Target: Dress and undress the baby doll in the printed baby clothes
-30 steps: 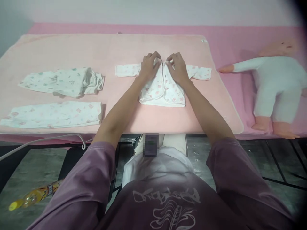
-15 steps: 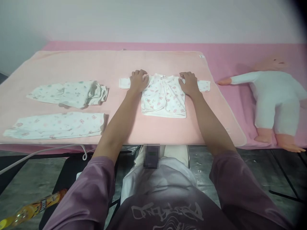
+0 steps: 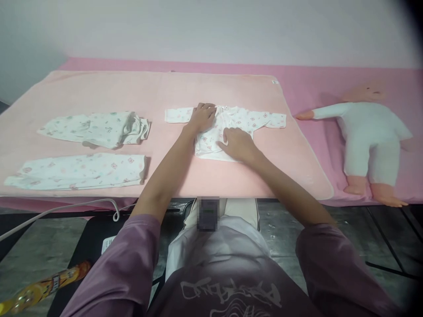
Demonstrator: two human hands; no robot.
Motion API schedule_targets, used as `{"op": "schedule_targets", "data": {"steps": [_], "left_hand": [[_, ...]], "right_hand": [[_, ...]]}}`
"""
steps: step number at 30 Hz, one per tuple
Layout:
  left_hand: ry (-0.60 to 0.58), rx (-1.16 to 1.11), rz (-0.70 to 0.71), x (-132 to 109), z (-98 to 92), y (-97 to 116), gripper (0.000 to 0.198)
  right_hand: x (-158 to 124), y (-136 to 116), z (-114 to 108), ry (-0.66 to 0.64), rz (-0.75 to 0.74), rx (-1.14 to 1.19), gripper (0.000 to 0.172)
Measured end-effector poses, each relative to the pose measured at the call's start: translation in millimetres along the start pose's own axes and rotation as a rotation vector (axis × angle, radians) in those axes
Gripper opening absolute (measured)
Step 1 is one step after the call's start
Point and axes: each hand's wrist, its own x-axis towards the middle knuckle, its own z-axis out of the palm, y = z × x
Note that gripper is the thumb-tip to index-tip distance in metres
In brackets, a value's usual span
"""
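A small white baby shirt with a pink print lies spread face up, both sleeves stretched out to the sides. My left hand rests on its left shoulder, fingers apart and bent a little over the cloth. Across the lower right front lies my right hand, with its thumb apart from loosely bent fingers. It covers part of the shirt's hem and front. I see no cloth pinched in either hand.
Pink-printed folded baby clothing and a green-printed bundle lie left on the peach mat. A white-suited doll lies right on the pink sheet. A yellow-capped drink bottle and a white cable are lower left.
My right hand has moved from the right sleeve down and inward onto the shirt's front. My left hand has shifted right, from the sleeve towards the collar.
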Motion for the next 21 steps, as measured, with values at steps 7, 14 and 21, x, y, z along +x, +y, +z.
{"op": "schedule_targets", "data": {"steps": [7, 14, 21], "left_hand": [[-0.056, 0.151, -0.055, -6, -2.2, 18, 0.057], [-0.074, 0.171, -0.033, -17, -4.6, 26, 0.063], [-0.137, 0.179, -0.041, -60, -24.4, 36, 0.069]], "right_hand": [[-26, -23, 2, 0.002, 0.214, 0.148, 0.019], [-39, -43, -3, 0.041, 0.156, 0.523, 0.021], [-69, -28, -4, 0.023, 0.093, 0.388, 0.022]]}}
